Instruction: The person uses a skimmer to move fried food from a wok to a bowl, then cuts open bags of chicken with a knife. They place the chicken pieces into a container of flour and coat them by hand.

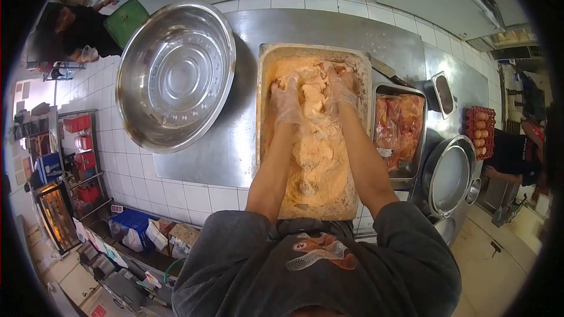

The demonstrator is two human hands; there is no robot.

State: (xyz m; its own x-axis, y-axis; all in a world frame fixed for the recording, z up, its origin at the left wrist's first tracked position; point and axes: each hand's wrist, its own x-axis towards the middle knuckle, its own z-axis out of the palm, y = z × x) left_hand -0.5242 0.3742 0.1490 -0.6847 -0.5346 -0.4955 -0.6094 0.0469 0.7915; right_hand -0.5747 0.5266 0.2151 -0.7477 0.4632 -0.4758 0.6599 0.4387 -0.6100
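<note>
Item, centre of my view: steel tray (pixel 311 50) of coated pieces (pixel 317 164), pale orange, lumpy, floury, heaped edge to edge. My left hand (pixel 288 101) and right hand (pixel 341 89), clear-gloved, are sunk in its 12 o'clock end, with the fingers half-buried, so I cannot tell their grip. Steel bowl (pixel 176 76) at 10 o'clock.

We see the left hand (pixel 286 101) and right hand (pixel 341 89) — both gloved — pressed into the flour tray (pixel 311 49); steel bowl (pixel 176 76) left of that tray, meat pan (pixel 405 174) right.

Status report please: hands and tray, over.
Gloved left hand and right hand deep in breading tray. Floured coated pieces between them. Steel bowl left, apart.
</note>
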